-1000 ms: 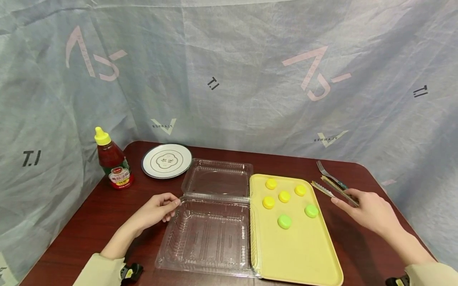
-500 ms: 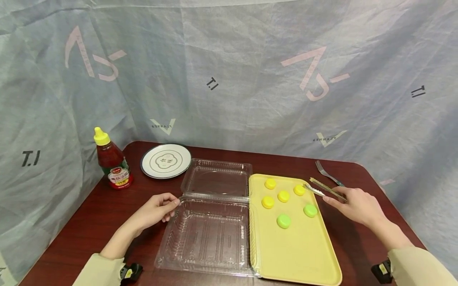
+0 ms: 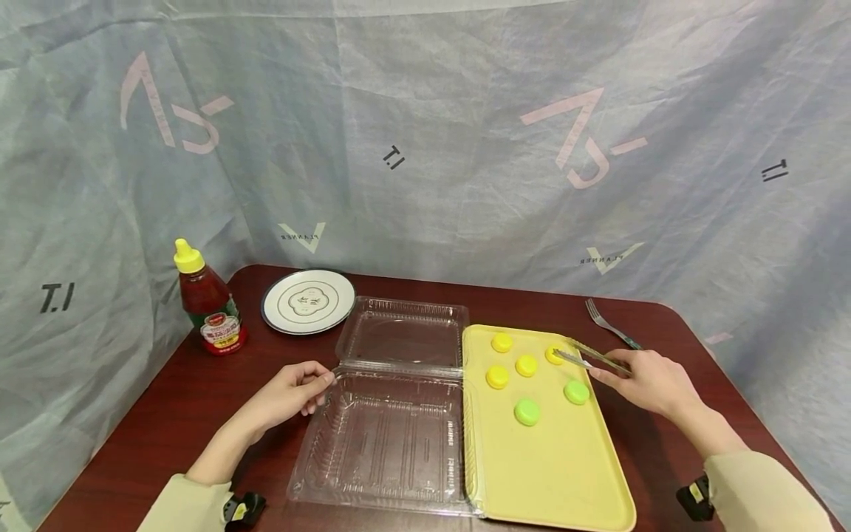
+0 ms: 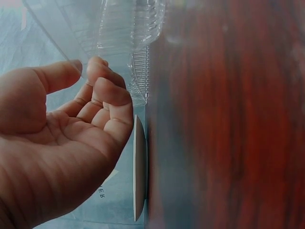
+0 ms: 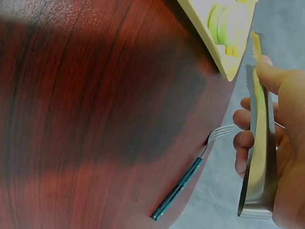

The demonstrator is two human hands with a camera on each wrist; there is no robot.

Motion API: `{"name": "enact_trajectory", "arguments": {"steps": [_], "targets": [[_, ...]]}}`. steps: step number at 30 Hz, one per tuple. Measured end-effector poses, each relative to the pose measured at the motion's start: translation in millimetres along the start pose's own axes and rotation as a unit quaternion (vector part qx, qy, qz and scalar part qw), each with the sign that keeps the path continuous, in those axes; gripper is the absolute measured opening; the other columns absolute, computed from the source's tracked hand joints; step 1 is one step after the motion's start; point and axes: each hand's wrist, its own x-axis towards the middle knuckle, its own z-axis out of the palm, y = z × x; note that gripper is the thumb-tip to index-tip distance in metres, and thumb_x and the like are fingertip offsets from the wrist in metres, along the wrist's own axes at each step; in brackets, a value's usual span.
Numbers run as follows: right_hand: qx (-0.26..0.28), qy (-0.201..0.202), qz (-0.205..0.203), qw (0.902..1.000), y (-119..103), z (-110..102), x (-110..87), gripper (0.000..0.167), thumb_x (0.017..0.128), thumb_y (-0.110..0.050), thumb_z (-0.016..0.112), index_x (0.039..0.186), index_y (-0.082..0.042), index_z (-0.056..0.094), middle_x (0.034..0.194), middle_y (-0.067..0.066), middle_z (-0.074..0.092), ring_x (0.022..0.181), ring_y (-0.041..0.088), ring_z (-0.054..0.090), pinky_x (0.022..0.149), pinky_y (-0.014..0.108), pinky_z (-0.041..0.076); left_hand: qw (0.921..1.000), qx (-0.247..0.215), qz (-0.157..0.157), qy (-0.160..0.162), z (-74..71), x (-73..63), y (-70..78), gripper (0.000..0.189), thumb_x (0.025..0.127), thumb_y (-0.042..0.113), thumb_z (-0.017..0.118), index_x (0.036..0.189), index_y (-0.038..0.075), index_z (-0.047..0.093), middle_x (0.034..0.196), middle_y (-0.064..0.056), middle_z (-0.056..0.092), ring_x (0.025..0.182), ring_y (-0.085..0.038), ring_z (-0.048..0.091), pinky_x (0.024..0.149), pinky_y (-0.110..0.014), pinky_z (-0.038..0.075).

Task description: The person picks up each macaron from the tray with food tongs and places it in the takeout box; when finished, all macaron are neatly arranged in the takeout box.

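Note:
My left hand (image 3: 292,388) pinches the left rim of a clear plastic clamshell box (image 3: 392,436) between thumb and forefinger; the box lies with its lid folded back. In the left wrist view the thumb and fingertips meet at the clear plastic edge. My right hand (image 3: 654,380) grips metal tongs (image 5: 259,157), their arms apart. The tong tips reach over the far right corner of a yellow tray (image 3: 558,465), one overlapping a yellow macaron (image 3: 553,356). Several yellow macarons (image 3: 497,377) and two green ones, including a green macaron (image 3: 527,411), sit on the tray.
A fork (image 3: 608,323) lies behind my right hand. A white plate (image 3: 309,301) with a dark rim is at the back left, beside a ketchup bottle (image 3: 211,307) with a yellow cap. A grey cloth (image 3: 425,148) hangs behind the dark red table (image 3: 166,414).
My right hand has moved left with the tongs, bringing their tips from the tray's right edge to over the far right yellow macaron. My left hand stays at the box rim.

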Motion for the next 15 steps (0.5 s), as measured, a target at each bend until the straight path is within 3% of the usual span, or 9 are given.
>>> {"name": "enact_trajectory", "arguments": {"steps": [15], "targets": [[-0.011,-0.010,-0.001,0.9999,-1.5,6.2,2.3,0.058,0.090,-0.058,0.065,0.119,-0.007,0.070,0.057,-0.007,0.046,0.056,0.013,0.043,0.050,0.033,0.032,1.0000,-0.005,0.004,-0.004,0.4,-0.9,-1.4,0.027,0.104,0.024,0.055,0.106,-0.003,0.059,0.075,-0.005,0.056,0.064,-0.013,0.051,0.059,-0.024,0.045]]}}
